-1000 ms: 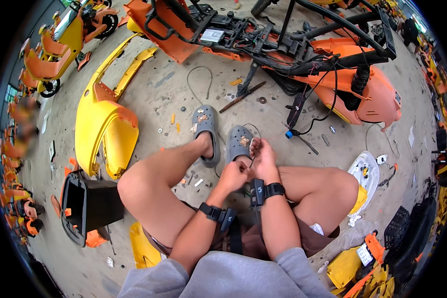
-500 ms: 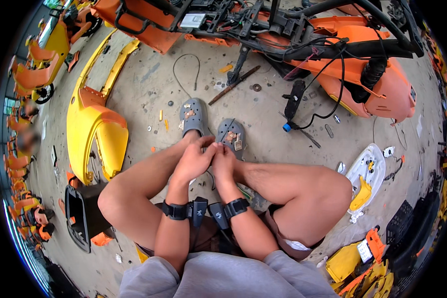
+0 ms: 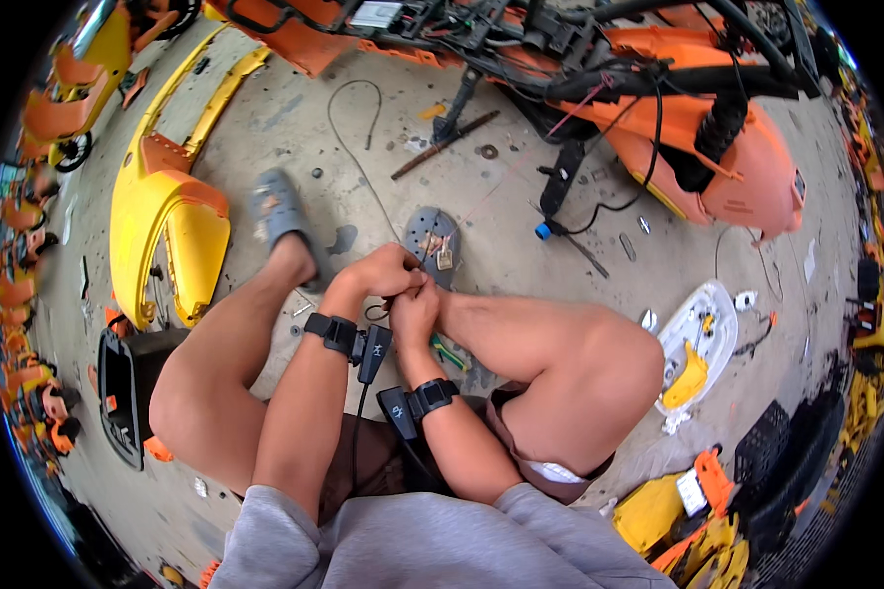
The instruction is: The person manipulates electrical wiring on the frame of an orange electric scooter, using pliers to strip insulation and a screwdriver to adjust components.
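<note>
My two hands meet between my knees, just below the right clog. My left hand [image 3: 378, 273] is closed, its fingertips pinching at a thin grey cable [image 3: 360, 177]. This cable runs from a bent loop on the floor to my fingers. My right hand [image 3: 417, 309] is curled shut against the left fingertips, and the same cable appears to pass into it. A short curved end shows beside the right hand. The exact grip is hidden by the fingers. Each wrist wears a black strap with a small black box.
A stripped orange scooter body [image 3: 746, 187] with a black frame lies ahead. At left are a yellow body panel [image 3: 196, 245] and a black bin-like box [image 3: 118, 393]. A rusty rod [image 3: 447, 144] lies ahead; green-handled pliers [image 3: 449, 353] lie by my right wrist; a white tray [image 3: 722, 329] sits right.
My left foot has moved out to the left, away from the right one. My hands have shifted slightly forward, with the left wrist turned and the forearms farther apart.
</note>
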### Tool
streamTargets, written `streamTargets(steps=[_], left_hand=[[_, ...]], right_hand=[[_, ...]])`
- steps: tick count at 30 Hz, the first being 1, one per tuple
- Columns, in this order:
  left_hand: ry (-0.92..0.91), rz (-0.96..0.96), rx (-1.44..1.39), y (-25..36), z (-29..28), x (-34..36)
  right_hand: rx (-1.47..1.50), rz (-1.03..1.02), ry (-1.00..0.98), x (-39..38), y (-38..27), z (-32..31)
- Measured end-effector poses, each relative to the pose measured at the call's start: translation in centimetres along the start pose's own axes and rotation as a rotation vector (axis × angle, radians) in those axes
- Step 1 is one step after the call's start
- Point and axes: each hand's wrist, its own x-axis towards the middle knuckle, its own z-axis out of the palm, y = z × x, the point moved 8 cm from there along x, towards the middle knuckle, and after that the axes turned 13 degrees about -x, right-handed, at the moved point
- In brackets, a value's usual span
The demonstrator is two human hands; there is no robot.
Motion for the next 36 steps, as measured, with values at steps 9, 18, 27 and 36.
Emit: streamTargets(steps=[9,18,27,36], left_hand=[[0.134,0.16,-0.416,-3.3,-2.2,-0.4],[0.347,0.241,-0.335,-2.8,-2.0,-1.5],[0.38,0.22,-0.423,-5.8,-1.0,-1.6],[0.321,0.29,-0.227,-4.4,0.0,-0.1]], right_hand=[[-0.307,-0.269,0.178,-0.2,-2.6,0.5],[-0.289,-0.372,0.217,-1.0,-2.1,1.1],[-0.361,-0.34,0.134,-1.7,0.0,1.5],[-0.369,-0.323,0.172,-1.3,1.3,0.7]])
